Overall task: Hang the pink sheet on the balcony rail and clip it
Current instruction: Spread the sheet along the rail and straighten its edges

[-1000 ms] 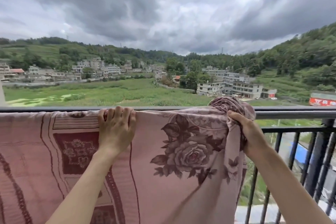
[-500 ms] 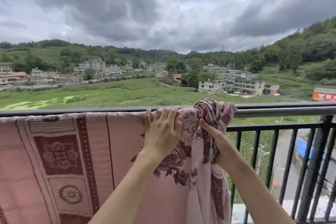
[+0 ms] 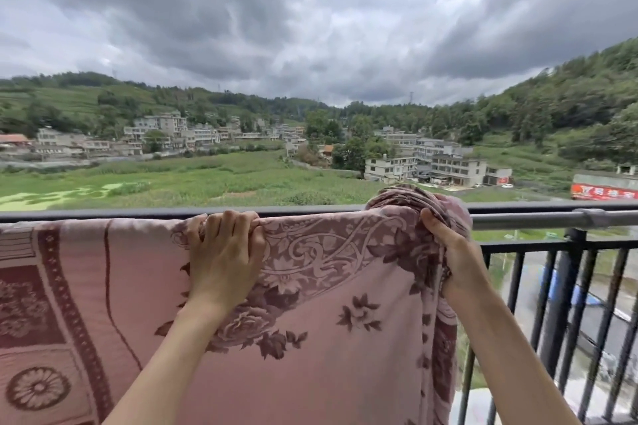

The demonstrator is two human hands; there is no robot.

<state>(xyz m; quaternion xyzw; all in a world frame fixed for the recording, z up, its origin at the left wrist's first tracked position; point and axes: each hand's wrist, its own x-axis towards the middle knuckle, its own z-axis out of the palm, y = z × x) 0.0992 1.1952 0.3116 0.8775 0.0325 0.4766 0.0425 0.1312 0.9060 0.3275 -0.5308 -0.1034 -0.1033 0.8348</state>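
The pink sheet (image 3: 328, 338) hung over the balcony rail (image 3: 552, 217). The left hand (image 3: 224, 259) curled its fingers over the sheet's top edge on the rail. The right hand (image 3: 448, 248) squeezed the bunched end beside it.

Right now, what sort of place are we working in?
Probably an upper-floor balcony over a rural village: a metal balcony rail with black bars, the pink sheet draped over it, and fields and low buildings well below.
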